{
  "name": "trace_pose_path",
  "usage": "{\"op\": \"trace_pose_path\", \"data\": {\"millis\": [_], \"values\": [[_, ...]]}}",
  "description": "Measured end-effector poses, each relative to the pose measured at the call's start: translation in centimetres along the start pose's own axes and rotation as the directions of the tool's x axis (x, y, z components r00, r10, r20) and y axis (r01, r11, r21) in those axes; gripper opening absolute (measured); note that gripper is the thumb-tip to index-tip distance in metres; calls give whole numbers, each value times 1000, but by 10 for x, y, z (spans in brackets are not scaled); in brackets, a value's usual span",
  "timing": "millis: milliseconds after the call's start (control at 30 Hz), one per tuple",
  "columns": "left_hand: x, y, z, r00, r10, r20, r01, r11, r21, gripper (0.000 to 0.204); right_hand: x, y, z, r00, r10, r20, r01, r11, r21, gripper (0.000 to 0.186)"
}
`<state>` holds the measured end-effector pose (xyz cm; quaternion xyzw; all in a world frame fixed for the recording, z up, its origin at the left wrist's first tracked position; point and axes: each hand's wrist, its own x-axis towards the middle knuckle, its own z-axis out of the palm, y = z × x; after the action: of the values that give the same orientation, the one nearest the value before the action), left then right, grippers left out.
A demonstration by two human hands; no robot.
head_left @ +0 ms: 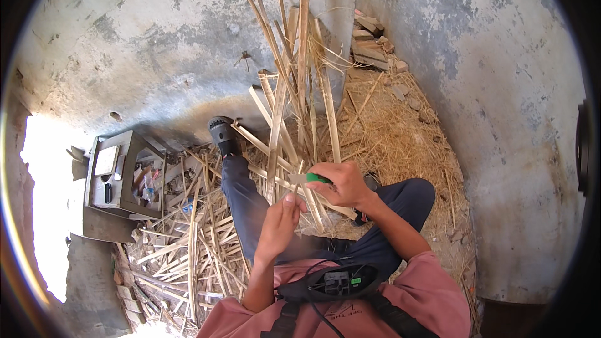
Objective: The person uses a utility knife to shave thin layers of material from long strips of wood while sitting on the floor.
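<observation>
1. My right grip [343, 183] is closed round the green handle of a knife [318, 179], its pale blade pointing toward 9 o'clock.
2. My left grip [280, 220], at 7 o'clock from the knife, has thumb and fingers pinched together on a thin pale strip [297, 188], which points up toward 12.
3. The blade meets the strip just above my left fingertips; I cannot tell whether it has bitten in.
4. Toward 12 o'clock, long split lengths [304, 37] lean upright near the wall [169, 44].
5. From 7 to 8 o'clock, a loose pile of cut strips [181, 256] covers the floor.
6. At 9 o'clock sits a grey open-fronted box [128, 178]; at 2 o'clock, straw-like shavings [400, 128] are spread.
</observation>
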<state>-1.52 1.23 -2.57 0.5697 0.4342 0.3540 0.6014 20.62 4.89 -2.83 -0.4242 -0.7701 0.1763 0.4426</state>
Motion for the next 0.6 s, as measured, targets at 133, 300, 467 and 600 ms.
{"op": "trace_pose_path", "data": {"millis": [133, 300, 467, 600], "values": [[3, 7, 7, 984, 146, -98, -112, 950, 290, 50, -2, -5, 3, 1000, -14, 17, 15, 998, -54, 28], [4, 11, 15, 974, 168, -150, -89, 899, 428, 47, -3, 3, 3, 998, -55, -36, 50, 991, -126, 29], [4, 10, 15, 969, 192, -155, -104, 886, 452, 48, -2, 2, 0, 997, -68, -35, 60, 983, -174, 29], [2, 12, 13, 980, 142, -142, -64, 890, 451, 49, -2, 10, 1, 993, -100, -58, 87, 978, -189, 29]]}}
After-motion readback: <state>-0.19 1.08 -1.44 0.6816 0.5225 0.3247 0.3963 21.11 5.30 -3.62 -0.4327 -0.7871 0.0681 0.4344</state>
